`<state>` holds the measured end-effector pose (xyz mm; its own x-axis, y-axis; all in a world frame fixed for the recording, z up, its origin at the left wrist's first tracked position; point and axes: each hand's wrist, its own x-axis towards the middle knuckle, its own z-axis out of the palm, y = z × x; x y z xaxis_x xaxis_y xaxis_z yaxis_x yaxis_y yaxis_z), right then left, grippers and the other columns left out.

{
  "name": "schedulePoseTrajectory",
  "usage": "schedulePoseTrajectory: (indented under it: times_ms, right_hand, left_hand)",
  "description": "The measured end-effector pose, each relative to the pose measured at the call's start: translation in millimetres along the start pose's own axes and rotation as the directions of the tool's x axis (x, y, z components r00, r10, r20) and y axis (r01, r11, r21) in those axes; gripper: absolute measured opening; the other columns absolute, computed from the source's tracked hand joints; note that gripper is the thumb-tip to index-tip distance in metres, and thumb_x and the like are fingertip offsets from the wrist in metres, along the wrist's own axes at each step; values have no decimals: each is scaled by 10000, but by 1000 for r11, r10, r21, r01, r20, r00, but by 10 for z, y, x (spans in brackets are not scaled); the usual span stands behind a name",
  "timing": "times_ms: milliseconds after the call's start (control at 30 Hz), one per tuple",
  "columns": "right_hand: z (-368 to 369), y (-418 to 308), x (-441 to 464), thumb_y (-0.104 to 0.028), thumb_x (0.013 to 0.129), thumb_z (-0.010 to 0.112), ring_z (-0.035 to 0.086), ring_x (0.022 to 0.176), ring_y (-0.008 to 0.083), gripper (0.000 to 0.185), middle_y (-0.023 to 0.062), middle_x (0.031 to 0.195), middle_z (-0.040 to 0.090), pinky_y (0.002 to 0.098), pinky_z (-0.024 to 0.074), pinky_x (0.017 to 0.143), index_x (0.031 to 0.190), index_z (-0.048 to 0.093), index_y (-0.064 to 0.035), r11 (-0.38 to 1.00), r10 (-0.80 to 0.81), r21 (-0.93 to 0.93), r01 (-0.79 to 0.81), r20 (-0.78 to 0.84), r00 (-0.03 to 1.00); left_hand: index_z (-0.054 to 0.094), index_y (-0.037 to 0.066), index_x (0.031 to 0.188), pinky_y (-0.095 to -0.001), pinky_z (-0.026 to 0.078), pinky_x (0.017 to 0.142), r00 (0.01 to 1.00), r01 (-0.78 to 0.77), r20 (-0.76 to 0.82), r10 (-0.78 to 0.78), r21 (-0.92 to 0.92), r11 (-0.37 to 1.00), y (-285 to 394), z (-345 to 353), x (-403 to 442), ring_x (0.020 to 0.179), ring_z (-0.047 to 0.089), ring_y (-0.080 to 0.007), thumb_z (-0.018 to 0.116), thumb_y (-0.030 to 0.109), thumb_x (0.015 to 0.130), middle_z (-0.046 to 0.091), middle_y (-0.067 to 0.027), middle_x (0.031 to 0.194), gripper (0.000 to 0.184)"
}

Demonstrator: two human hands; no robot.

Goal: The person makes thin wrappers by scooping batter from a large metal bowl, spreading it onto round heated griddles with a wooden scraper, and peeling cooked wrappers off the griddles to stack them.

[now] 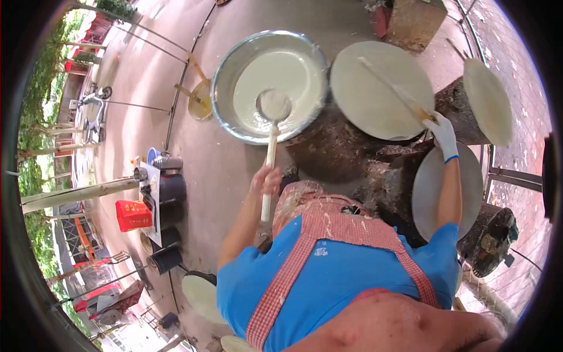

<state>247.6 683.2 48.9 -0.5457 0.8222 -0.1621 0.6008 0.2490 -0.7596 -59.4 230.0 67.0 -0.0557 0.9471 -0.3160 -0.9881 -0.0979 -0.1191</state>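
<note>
My left hand (267, 180), bare, is wrapped round the pale handle of a ladle (274, 107). The ladle's round bowl holds white batter and is over or in the batter (258, 76) in a wide metal basin (217, 120). A white glove covers my right hand (443, 136), which is closed on the near end of a long flat wooden spreader (394, 87). The spreader lies across a round griddle (419, 132) covered with a pale, smooth layer (358, 105). My right forearm passes over a second, bare grey griddle (427, 193).
A yellow bowl (200, 101) with sticks stands left of the basin. On the right are a tilted pale disc (488, 102) and a sooty drum (489, 240). A wooden box (416, 23) is at the back. A red bag (134, 215) is by a small table at left.
</note>
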Motion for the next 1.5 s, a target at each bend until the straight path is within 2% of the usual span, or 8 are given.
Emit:
schedulePoseTrajectory:
  times_ms: [333,467,700,767,1033,1267,1400,1500]
  right_hand:
    - [2763,-2256,-170,-324,705,553,599,757,314,291,164,757,612,403,464,664,771,617,-48,543,-88,-721,432,463,882]
    - [2728,-2277,-472,-423,704,573,595,738,321,370,165,743,607,421,458,654,752,612,-59,741,80,-659,133,283,956]
    - [3177,-2112,-1468,-447,745,569,587,713,360,404,187,735,606,444,448,660,844,586,-55,832,188,-550,-71,159,969]
    - [3076,-2249,-1611,-436,756,574,587,708,361,390,190,737,605,443,449,648,852,583,-58,855,188,-504,-117,91,978]
    - [2105,-3019,-1366,-232,747,660,613,758,299,325,164,842,631,333,479,655,979,606,-12,830,-556,-369,418,-486,674]
    - [1730,-3603,-1234,-223,778,639,548,604,104,310,51,733,616,274,466,558,992,602,-3,882,-305,114,456,-601,739]
    - [2480,-2907,-1378,-261,743,661,452,443,80,308,11,614,550,237,354,375,950,624,-36,822,44,567,47,-146,988]
    - [2754,-2323,-1859,-329,702,680,496,458,106,344,38,551,548,255,379,405,880,648,-37,938,225,292,-186,-107,968]
  left_hand:
    - [345,70,704,-255,280,279,720,359,-689,82,471,806,2565,-1108,1021,306,293,-115,507,162,846,306,-6,440,234]
    - [371,60,619,-311,268,320,750,557,-617,238,784,275,2669,-1321,1069,299,296,-148,457,141,853,331,-31,410,262]
    - [346,57,648,-270,272,278,672,524,-741,4,479,705,2449,-612,1004,300,300,-112,468,126,831,321,-4,430,231]
    - [338,75,674,-206,248,261,720,472,-564,-405,-31,881,2428,141,689,315,285,-65,501,163,839,336,4,467,248]
    - [384,280,1038,-146,190,253,990,143,-103,-99,644,752,2065,2526,-315,374,234,-22,488,144,874,275,42,552,237]
    - [385,214,1104,-205,205,260,873,-459,450,190,888,8,2256,3253,-435,311,298,-70,497,212,868,306,43,453,261]
    - [392,113,645,-222,231,270,977,73,-120,176,965,252,2314,2201,-29,320,284,-69,496,268,875,277,51,462,297]
    - [340,105,600,-205,225,273,724,672,-350,-595,159,723,2424,1735,241,338,273,-57,470,274,888,282,47,476,358]
